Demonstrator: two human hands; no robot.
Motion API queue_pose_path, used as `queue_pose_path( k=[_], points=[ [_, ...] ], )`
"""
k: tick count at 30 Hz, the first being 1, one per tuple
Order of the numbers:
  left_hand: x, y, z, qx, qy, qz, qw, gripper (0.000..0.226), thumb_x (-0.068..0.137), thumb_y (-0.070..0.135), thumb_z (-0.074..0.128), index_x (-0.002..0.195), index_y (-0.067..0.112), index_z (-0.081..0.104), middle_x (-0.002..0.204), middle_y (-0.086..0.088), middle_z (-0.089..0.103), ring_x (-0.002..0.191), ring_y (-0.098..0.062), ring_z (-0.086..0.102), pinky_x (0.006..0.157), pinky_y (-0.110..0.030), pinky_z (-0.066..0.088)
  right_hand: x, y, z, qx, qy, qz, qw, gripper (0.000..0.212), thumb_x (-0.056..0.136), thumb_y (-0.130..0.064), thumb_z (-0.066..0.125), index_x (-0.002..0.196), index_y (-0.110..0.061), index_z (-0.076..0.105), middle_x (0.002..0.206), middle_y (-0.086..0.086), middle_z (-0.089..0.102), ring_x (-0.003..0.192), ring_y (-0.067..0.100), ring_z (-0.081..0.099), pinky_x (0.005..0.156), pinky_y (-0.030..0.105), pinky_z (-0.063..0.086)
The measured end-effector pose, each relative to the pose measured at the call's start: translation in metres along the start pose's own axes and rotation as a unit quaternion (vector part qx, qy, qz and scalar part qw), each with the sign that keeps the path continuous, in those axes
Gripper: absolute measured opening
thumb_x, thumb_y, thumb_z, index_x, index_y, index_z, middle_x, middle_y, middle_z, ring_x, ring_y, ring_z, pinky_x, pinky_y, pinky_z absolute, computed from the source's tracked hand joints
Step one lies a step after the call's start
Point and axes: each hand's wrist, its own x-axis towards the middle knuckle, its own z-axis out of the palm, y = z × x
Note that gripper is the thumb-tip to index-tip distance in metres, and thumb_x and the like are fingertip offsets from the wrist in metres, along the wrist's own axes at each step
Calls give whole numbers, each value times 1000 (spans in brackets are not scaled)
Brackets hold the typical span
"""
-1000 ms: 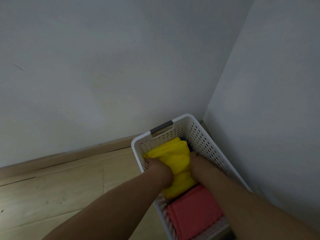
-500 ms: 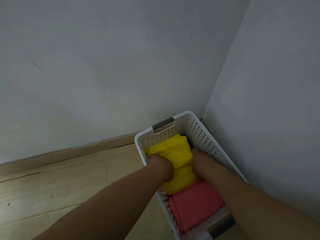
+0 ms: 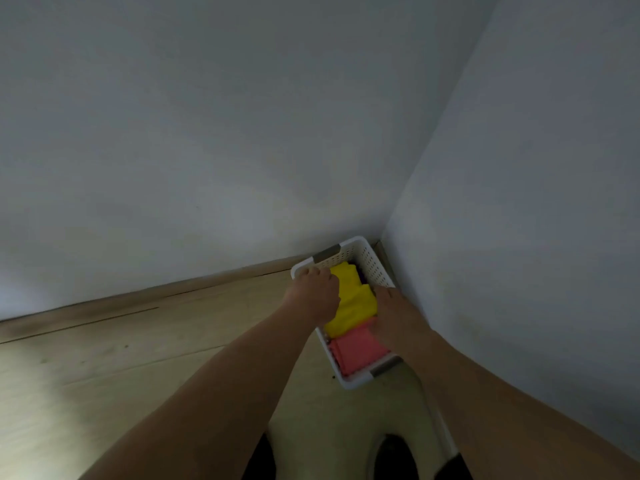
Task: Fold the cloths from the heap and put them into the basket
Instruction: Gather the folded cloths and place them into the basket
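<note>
Fingers [image 3: 320,277] beside yellow cloth [image 3: 353,303] in basket [image 3: 375,268]

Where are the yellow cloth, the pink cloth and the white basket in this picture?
yellow cloth [image 3: 353,299]: head view, middle of its folded top.
pink cloth [image 3: 356,348]: head view, middle of its visible top face.
white basket [image 3: 375,268]: head view, the perforated right wall near the far end.
</note>
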Motion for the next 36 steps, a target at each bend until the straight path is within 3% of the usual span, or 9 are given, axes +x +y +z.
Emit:
queue_pose_path(
  k=[5, 11, 15, 20, 23, 27, 30, 36],
  points=[
    [-119, 7, -148, -74, -7, -13, 997, 44, 98, 31, 41, 135, 8, 42, 140, -13, 45, 127, -30, 43, 104, -40, 34, -130, -68, -131, 1, -13, 5, 1000, 48, 88, -18, 54, 133, -9, 38, 128, 13, 48, 110, 28, 52, 92, 36, 45],
    [-276, 28, -307, -146, 0, -74, 987, 54, 96, 34, 43, 144, 9, 34, 146, -13, 40, 131, -31, 40, 107, -40, 33, -304, -120, -278, 0, -38, -8, 999, 61, 89, -27, 60, 140, -7, 33, 138, 14, 43, 123, 27, 46, 101, 32, 37],
    [-349, 49, -365, -156, 51, -89, 982, 56, 97, 35, 42, 146, 11, 30, 150, -9, 35, 138, -27, 32, 114, -38, 20, -369, -141, -321, -22, -41, -15, 999, 57, 92, -27, 57, 140, -7, 34, 139, 12, 42, 128, 28, 43, 105, 32, 33],
    [-410, 57, -360, -189, 77, -147, 968, 54, 98, 35, 41, 145, 10, 31, 151, -8, 34, 141, -23, 27, 118, -37, 10, -392, -178, -310, -37, -54, -80, 995, 48, 77, -27, 60, 121, -17, 47, 119, 5, 53, 110, 26, 54, 93, 39, 46],
    [-446, 52, -341, -205, 67, -164, 963, 56, 99, 34, 40, 147, 10, 28, 153, -7, 31, 143, -23, 24, 119, -37, 10, -403, -200, -299, -61, -52, -97, 992, 51, 78, -27, 67, 124, -16, 46, 122, 6, 51, 110, 26, 52, 93, 41, 46],
    [-497, 32, -306, -232, 69, -190, 951, 58, 99, 35, 39, 149, 10, 24, 155, -7, 28, 144, -22, 23, 120, -38, 12, -431, -233, -270, -97, -76, -102, 987, 52, 83, -21, 61, 131, -14, 42, 127, 6, 47, 113, 28, 48, 96, 41, 43],
    [-538, 22, -282, -249, 79, -220, 940, 58, 100, 34, 37, 150, 10, 21, 156, -7, 26, 144, -23, 22, 120, -38, 14, -449, -253, -242, -113, -87, -132, 981, 43, 81, -20, 58, 122, -12, 46, 121, 6, 50, 111, 29, 50, 91, 39, 45],
    [-632, 36, -232, -302, 103, -341, 884, 55, 101, 32, 36, 148, 7, 24, 155, -10, 26, 142, -26, 25, 117, -37, 18, -491, -298, -196, -199, -147, -228, 942, 66, 87, -21, 54, 147, -11, 28, 149, 10, 34, 137, 27, 32, 112, 33, 29]
  ],
)
